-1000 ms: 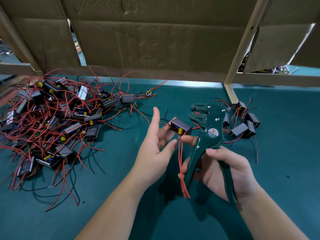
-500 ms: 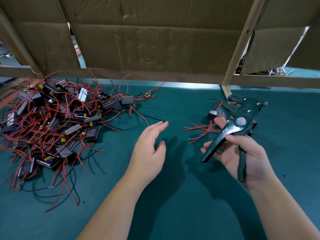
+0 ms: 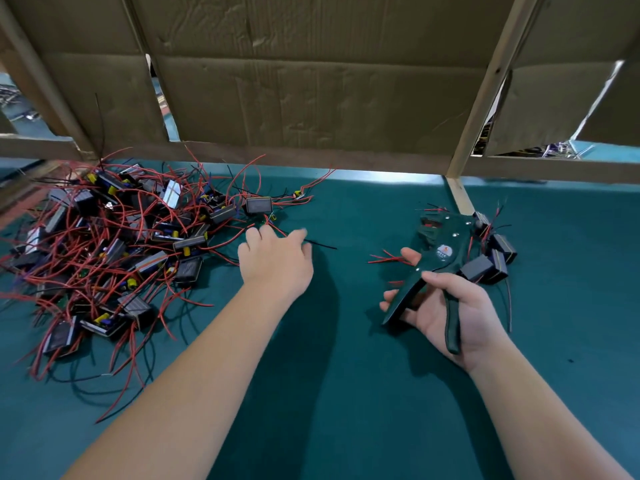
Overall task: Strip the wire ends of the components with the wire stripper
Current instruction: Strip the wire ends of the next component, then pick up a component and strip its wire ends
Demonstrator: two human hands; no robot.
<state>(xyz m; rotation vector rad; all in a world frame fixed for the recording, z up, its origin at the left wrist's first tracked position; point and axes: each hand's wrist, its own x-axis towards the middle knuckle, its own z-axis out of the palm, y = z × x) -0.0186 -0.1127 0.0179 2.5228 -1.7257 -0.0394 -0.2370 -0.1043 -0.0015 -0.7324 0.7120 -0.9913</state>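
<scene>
- Two bare hands work over a green table mat; a cardboard wall on a wooden frame closes the far side
- Many components, small dark blocks with red and black leads, lie in a tangled pile on the far left of the mat
- Left hand: palm down at the right edge of that pile; fingers apart and loosely bent, holding nothing; fingertips are blurred, so contact with the red leads beneath cannot be told
- One black wire lies on the mat just right of the left fingertips
- Right hand: palm up, right of centre, grips the wire stripper; thumb lies over the left handle, fingers curl under it, the other handle rests across the palm
- Stripper handles stand spread apart; head points to the far side; whether its jaws are parted cannot be told
- Small group of components sits just right of the stripper head, partly behind it, blocks touching one another; a few red lead ends show left of the forefinger
</scene>
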